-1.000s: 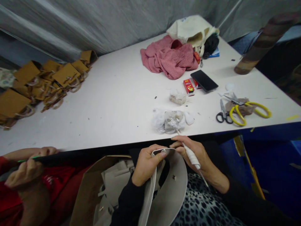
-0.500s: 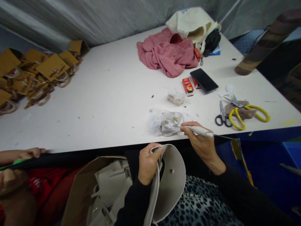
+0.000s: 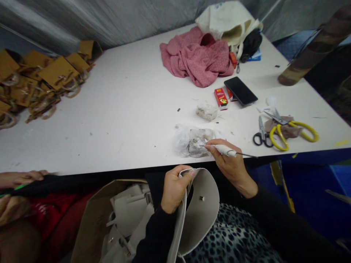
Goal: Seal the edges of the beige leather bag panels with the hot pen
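1. Right hand (image 3: 231, 164), centre-right of frame: fingers pinched shut on a thin tool (image 3: 225, 149) with a white wrapped grip. Long axis near horizontal; metal tip points left and touches the crumpled white wad (image 3: 192, 140) at the table (image 3: 123, 109) edge.
2. Left hand (image 3: 174, 188), lower centre: fingers clamped on the rim of a beige leather flap (image 3: 200, 212), smooth, rounded, with a small metal stud.
3. Flap sits just below and left of the tool; left hand is nearer to it.
4. Yellow-handled scissors (image 3: 294, 131) lie to the right.
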{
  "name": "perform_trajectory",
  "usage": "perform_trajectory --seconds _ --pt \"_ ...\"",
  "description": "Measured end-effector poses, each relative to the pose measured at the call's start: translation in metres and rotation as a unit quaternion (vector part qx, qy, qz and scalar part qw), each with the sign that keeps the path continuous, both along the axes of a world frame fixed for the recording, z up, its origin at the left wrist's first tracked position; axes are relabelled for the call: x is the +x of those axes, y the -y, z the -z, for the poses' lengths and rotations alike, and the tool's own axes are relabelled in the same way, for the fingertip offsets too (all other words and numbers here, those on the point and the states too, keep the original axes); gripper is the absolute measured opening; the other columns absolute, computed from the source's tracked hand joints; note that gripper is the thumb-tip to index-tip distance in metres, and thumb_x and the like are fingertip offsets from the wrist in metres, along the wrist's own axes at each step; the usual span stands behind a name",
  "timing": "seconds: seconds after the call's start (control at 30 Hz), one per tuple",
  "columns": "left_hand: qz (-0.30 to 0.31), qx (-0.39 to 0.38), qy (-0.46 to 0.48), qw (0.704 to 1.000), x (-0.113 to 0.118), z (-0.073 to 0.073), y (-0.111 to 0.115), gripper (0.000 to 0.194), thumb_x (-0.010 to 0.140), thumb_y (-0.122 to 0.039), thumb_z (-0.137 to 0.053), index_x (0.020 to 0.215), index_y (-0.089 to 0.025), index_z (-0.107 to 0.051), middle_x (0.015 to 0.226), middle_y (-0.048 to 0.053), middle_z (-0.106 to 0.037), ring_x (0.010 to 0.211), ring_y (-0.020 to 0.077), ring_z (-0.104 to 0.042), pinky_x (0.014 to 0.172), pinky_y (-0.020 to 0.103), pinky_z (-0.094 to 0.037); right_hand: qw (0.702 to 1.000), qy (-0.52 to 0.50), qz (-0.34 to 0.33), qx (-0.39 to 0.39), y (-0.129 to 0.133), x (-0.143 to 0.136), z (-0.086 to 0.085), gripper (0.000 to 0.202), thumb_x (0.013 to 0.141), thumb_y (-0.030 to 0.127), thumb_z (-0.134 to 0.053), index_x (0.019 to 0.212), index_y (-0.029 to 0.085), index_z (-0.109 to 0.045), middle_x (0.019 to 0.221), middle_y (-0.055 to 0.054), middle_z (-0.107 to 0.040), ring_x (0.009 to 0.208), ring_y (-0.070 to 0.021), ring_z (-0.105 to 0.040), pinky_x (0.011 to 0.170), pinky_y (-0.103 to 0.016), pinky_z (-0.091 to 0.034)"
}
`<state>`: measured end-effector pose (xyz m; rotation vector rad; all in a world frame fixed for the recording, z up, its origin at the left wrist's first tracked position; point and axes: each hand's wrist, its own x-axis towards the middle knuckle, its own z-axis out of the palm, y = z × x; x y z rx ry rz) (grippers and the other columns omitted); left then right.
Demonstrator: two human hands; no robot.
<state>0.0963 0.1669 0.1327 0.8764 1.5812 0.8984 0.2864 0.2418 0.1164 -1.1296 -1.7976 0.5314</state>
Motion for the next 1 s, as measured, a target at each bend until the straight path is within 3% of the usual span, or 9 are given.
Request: perform_trajectory --seconds 0.1,0.23,0.4,0.5,0.6,0.73,0.87,1.0 --pt "0.012 -0.004 -0.002 1.000 -0.001 -0.001 0.000 0.021 0.075 -0.034 -0.081 0.082 -0.015 -0.078 0.068 0.001 -0.068 0.062 0.0132 -0.054 0.061 0.025 -0.042 0.996 0.068 -0.019 0.047 -0.001 -0.002 0.001 0.016 0.104 0.031 -0.059 0.101 0.019 -0.069 0.094 -0.008 -0.076 0.087 -0.0215 -0.070 0.081 -0.035 -0.052" --pt "0.035 -0.010 -0.014 0.999 -0.001 -0.005 0.000 0.020 0.075 -0.033 -0.081 0.083 -0.016 -0.079 0.070 0.002 -0.070 0.064 0.0140 -0.056 0.063 0.025 -0.042 0.991 0.129 -0.009 0.035 -0.002 -0.003 0.001 0.022 0.105 0.036 -0.057 0.098 0.019 -0.069 0.092 -0.009 -0.076 0.081 -0.0212 -0.067 0.077 -0.036 -0.048" --pt "0.036 -0.020 -0.024 0.999 0.000 -0.008 0.000 0.018 0.075 -0.033 -0.080 0.083 -0.016 -0.079 0.069 0.002 -0.070 0.063 0.0147 -0.056 0.061 0.025 -0.042 1.000 0.023 0.010 0.004 0.003 0.004 -0.004 0.024 0.103 0.042 -0.060 0.096 0.022 -0.071 0.093 -0.008 -0.076 0.087 -0.0227 -0.069 0.082 -0.037 -0.053" --pt "0.035 -0.023 -0.025 0.999 0.001 -0.007 0.000 0.017 0.075 -0.032 -0.080 0.082 -0.016 -0.078 0.069 0.002 -0.070 0.062 0.0148 -0.056 0.061 0.026 -0.042 0.987 -0.115 -0.001 -0.113 0.014 0.008 -0.008 0.028 0.102 0.047 -0.060 0.094 0.022 -0.071 0.081 -0.005 -0.072 0.075 -0.0199 -0.069 0.072 -0.034 -0.056" --pt "0.041 -0.020 -0.025 0.999 0.002 -0.006 0.000 0.018 0.074 -0.032 -0.080 0.083 -0.016 -0.079 0.069 0.002 -0.070 0.062 0.0150 -0.056 0.061 0.026 -0.042 0.939 -0.220 -0.064 -0.255 0.025 0.008 -0.006 0.035 0.101 0.052 -0.060 0.091 0.020 -0.071 0.072 -0.002 -0.067 0.064 -0.0162 -0.066 0.062 -0.028 -0.056" --pt "0.044 -0.020 -0.020 0.999 0.004 -0.007 0.000 0.020 0.073 -0.032 -0.081 0.083 -0.016 -0.079 0.065 0.001 -0.066 0.058 0.0132 -0.051 0.057 0.025 -0.040 0.908 -0.252 -0.118 -0.314 0.032 0.004 0.006 0.034 0.099 0.051 -0.063 0.092 0.019 -0.071 0.073 -0.002 -0.067 0.067 -0.0150 -0.067 0.063 -0.026 -0.055" --pt "0.050 -0.023 -0.018 0.998 0.005 -0.010 0.001 0.020 0.073 -0.032 -0.080 0.084 -0.016 -0.079 0.064 0.000 -0.065 0.058 0.0130 -0.050 0.057 0.025 -0.039 0.915 -0.231 -0.132 -0.302 0.033 0.004 0.011 0.031 0.101 0.047 -0.062 0.094 0.018 -0.070 0.074 -0.001 -0.067 0.068 -0.0146 -0.066 0.066 -0.026 -0.054" --pt "0.064 -0.009 -0.032 0.997 0.006 -0.010 0.002 0.018 0.075 -0.032 -0.078 0.082 -0.015 -0.079 0.065 0.001 -0.066 0.060 0.0139 -0.052 0.058 0.026 -0.039 0.941 -0.153 -0.148 -0.262 0.031 0.007 0.003 0.033 0.104 0.045 -0.056 0.089 0.019 -0.069 0.073 -0.001 -0.066 0.067 -0.0145 -0.064 0.067 -0.027 -0.052"
